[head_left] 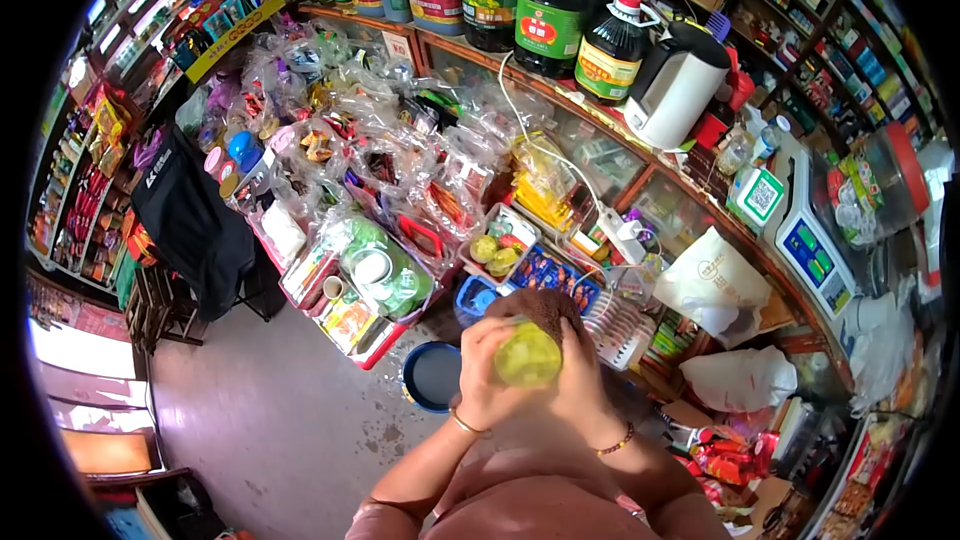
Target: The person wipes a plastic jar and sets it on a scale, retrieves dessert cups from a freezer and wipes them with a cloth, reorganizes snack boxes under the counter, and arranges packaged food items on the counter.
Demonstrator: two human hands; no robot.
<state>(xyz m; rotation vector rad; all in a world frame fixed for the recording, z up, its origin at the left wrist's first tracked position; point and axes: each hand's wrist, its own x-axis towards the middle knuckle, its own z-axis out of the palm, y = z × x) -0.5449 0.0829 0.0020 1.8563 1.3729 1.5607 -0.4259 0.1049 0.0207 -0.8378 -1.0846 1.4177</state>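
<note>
A round, yellow-green, shiny thing (528, 353) is held up in front of my body; motion blur hides its exact kind. My left hand (484, 368) curls around its left side. Against its right side, my right hand (580, 375) is closed, gripping a dark brown cloth (552, 312) that bunches up behind the yellow-green thing. Just beyond my hands sit a white tray (527, 232) with similar yellow-green things (494, 254) in it and a blue tray (553, 273) of small packets.
A table piled with plastic-bagged goods (390, 160) lies ahead to the left. Below it, a dark blue basin (430, 377) stands on the floor. Oil bottles (550, 15), an electric kettle (678, 85) and a scale (815, 255) line the glass counter. A black-draped chair (190, 215) is at left.
</note>
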